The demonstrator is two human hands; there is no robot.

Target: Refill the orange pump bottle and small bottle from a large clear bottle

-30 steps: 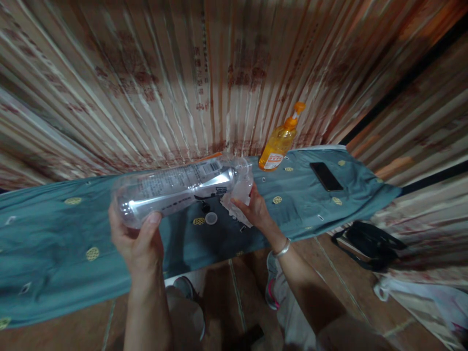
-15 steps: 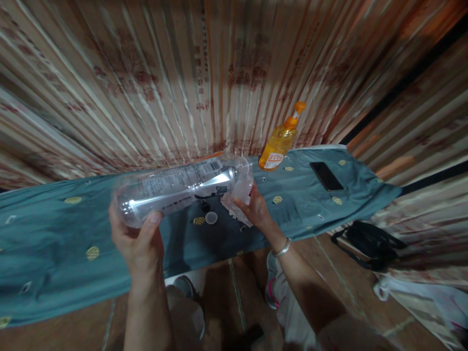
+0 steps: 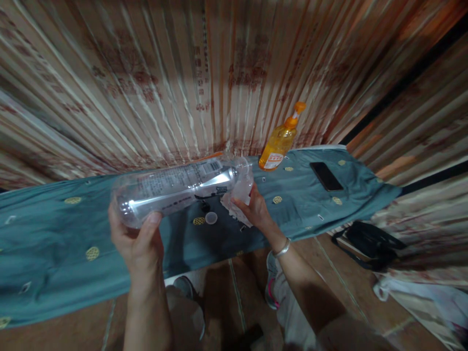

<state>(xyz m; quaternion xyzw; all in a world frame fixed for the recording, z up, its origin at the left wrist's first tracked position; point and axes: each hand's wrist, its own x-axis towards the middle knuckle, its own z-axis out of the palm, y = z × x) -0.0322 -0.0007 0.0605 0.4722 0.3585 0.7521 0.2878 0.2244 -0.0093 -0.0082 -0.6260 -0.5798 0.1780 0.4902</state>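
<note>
A large clear plastic bottle (image 3: pixel 175 185) with a silver printed label lies nearly level above the cloth, its base to the left and its neck end to the right. My left hand (image 3: pixel 137 239) is wrapped round the base, thumb on the near side. At the neck end, my right hand (image 3: pixel 256 207) is closed on a crumpled pale tissue (image 3: pixel 236 209). A translucent whitish piece at the fingertips cannot be made out clearly, and the bottle's mouth is partly hidden there. Below the bottle, a small round clear cap (image 3: pixel 211 218) rests on the cloth.
An orange pump bottle (image 3: pixel 278 146) stands at the back against the curtain (image 3: pixel 164 87). Right of it, a black phone (image 3: pixel 326 176) lies on the teal patterned cloth (image 3: pixel 91 278). A black bag (image 3: pixel 369 243) is low at the right, beyond the cloth's front edge.
</note>
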